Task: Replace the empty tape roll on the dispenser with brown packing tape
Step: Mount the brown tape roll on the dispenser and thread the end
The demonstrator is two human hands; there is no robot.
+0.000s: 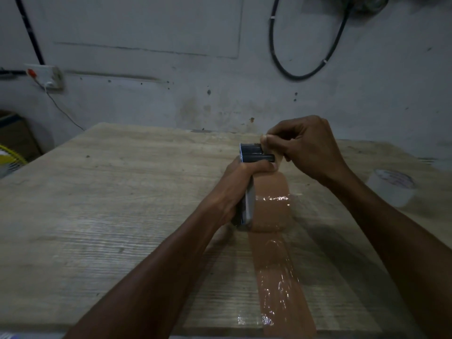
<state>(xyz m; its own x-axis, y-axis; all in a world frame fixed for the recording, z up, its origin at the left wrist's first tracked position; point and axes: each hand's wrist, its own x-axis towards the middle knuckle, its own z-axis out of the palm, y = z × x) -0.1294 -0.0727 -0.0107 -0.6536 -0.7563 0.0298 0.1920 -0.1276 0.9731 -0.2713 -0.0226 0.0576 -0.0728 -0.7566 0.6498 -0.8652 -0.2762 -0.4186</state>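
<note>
The tape dispenser [249,155] stands on edge on the wooden table [122,204], with a roll of brown packing tape [271,206] mounted on it. My left hand [234,189] is shut on the dispenser's body from the left side. My right hand [303,148] pinches the end of the tape at the dispenser's far, blade end. A long strip of brown tape [281,285] lies stuck along the table from the roll toward the near edge.
A whitish tape roll [391,187] lies at the table's right edge. Behind the table is a grey wall with a socket [46,77] and a black cable loop [305,67]. A cardboard box [17,135] stands at the far left.
</note>
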